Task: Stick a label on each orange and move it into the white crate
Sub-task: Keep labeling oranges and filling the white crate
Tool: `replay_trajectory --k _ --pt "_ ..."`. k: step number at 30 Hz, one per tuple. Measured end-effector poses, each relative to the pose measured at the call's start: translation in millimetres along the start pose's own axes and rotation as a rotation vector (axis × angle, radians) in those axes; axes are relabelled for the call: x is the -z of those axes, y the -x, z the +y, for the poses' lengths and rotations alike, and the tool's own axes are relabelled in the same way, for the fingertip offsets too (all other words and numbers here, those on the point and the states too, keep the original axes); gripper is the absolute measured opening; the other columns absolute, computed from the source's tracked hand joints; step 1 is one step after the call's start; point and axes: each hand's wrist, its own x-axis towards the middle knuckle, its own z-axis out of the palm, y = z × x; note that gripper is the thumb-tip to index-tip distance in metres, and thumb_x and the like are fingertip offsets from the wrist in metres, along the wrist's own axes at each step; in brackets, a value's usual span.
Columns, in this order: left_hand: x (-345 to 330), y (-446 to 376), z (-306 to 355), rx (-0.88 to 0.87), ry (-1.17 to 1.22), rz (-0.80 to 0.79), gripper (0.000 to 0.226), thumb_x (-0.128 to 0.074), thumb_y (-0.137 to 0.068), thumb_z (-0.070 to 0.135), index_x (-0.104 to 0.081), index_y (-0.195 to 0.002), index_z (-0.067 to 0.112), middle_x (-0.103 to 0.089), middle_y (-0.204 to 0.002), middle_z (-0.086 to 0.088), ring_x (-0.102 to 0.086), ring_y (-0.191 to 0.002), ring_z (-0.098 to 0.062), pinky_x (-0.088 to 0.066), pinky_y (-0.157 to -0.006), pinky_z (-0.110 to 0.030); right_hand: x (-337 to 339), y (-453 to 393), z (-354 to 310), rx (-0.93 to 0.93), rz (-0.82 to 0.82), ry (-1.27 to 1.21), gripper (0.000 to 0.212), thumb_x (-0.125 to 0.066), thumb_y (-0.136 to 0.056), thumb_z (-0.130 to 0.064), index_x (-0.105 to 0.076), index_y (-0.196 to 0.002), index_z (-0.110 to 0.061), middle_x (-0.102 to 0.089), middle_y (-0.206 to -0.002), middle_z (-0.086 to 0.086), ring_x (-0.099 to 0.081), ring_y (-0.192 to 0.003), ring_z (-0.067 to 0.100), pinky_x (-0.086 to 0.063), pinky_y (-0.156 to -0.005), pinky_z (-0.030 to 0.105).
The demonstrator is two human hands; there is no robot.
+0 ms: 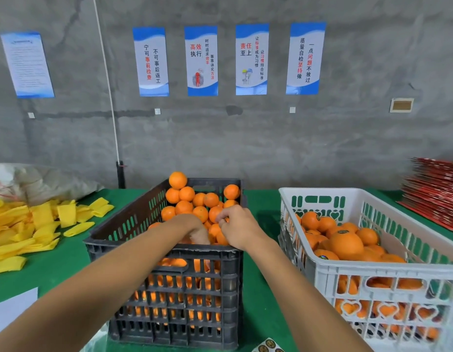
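Orange fruit fills both crates. The white crate (322, 196), on the right, is roughly half full; several oranges (346, 243) there show dark round labels on top. The black crate (169, 252), centre, is heaped with unlabelled oranges (184, 207), so I judge much work is left.

Both hands are inside the black crate, above its near wall. Left hand (192, 228) dips into the pile, fingers hidden: grip impossible to tell. Right hand (236, 228) has fingers curled, tips pinched together over the fruit; whether a label is between them is too small to see.

Label sheet (267, 346) lies at the near edge of the green desk (258, 288). Yellow foam sleeves (42, 224) are piled left.
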Motion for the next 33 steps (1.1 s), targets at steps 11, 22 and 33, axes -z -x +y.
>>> replay_trajectory --k 11,22,33 --pt "-6 67 11 -0.506 0.371 1.024 0.021 -0.07 -0.079 0.038 -0.072 -0.089 0.02 -0.07 -0.084 -0.004 -0.062 -0.081 -0.024 -0.056 -0.069 -0.04 0 0 3 0.017 0.206 -0.091 0.032 -0.044 -0.108 -0.02 -0.058 -0.137 -0.013 -0.062 -0.134 0.007 -0.058 -0.124 0.027 -0.05 -0.103 0.044" --pt "-71 80 39 -0.698 0.563 1.228 0.047 -0.082 -0.075 0.039 -0.069 -0.118 0.025 -0.054 -0.113 -0.001 -0.056 -0.108 -0.018 -0.048 -0.096 -0.034 -2 79 30 0.192 0.476 -0.428 0.033 -0.044 -0.108 -0.012 -0.063 -0.136 -0.015 -0.063 -0.134 -0.01 -0.054 -0.126 -0.004 -0.04 -0.106 0.014" --pt "-69 74 41 -0.51 0.458 1.08 0.065 -0.055 -0.081 0.068 -0.063 -0.111 0.01 -0.058 -0.091 -0.015 -0.058 -0.088 -0.034 -0.033 -0.064 -0.038 -48 211 152 -0.109 -0.369 -0.276 0.05 -0.063 -0.092 -0.065 -0.059 -0.138 -0.046 -0.049 -0.146 -0.032 -0.038 -0.136 -0.017 -0.034 -0.115 0.018"
